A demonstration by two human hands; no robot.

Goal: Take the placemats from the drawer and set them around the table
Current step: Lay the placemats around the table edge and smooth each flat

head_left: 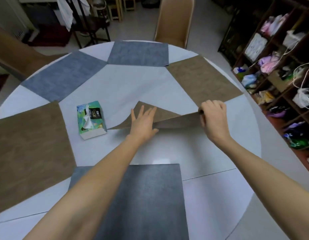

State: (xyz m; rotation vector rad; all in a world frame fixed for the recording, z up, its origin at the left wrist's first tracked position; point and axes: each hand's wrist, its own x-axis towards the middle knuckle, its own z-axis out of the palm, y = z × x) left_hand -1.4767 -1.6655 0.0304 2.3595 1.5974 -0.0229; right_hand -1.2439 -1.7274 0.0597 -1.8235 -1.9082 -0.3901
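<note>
The right hand [213,116] pinches the edge of a brown placemat [167,116] and lifts it off the round white tabletop [219,170]. The left hand [143,122] lies flat on the same mat, fingers straight. A tissue pack [91,119] sits just beside it. Five more mats lie around the tabletop.

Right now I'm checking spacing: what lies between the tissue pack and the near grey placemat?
Only bare white table between the tissue pack and the near grey placemat, though the left forearm crosses above it in the head view.
</note>
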